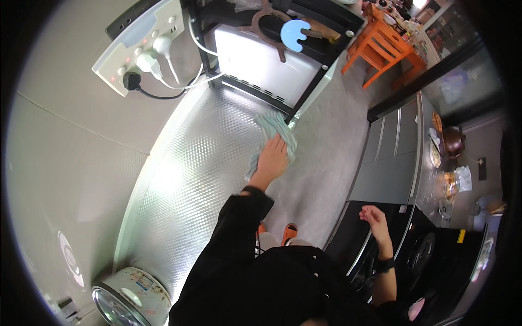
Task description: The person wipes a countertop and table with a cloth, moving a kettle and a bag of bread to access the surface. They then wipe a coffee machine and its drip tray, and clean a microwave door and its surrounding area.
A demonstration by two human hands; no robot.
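My left hand (272, 159) lies flat, palm down, fingers spread and pressed onto a pale green, striped, crumpled cloth (276, 129) that sits on the embossed, dimpled stainless-steel bench (185, 185). The cloth is under and just ahead of my fingers, bunched toward the far right edge of the bench, so it lies straight out along the line of my black-sleeved forearm. Its long axis runs roughly away from me, from my wrist up toward the foot of the black metal rack (304, 103), and its far end is touching or all but touching that rack leg.

My right hand (373, 215) is well apart, held out over the aisle to my right, hanging free near the dark appliance fronts (380, 255); its fingers are loosely curled and it holds nothing. A black watch or band sits on that wrist. So the left hand is the one on the cloth, and the right is far from it, across the grey floor (326, 157).

Farther out on the bench, beyond the cloth, stands the rack carrying a white box-shaped oven (261, 60), with a cast-iron burner ring and a light blue plastic piece (295, 33) on top. On the wall to the left is a white multi-socket power strip (138, 43) with plugs and cables trailing toward the rack. Near me, at the bench's close end, sits a round, worn white cooker with a metal lid (128, 296). Across the aisle run grey cabinets (394, 146) and, far off, an orange wooden table (389, 46).
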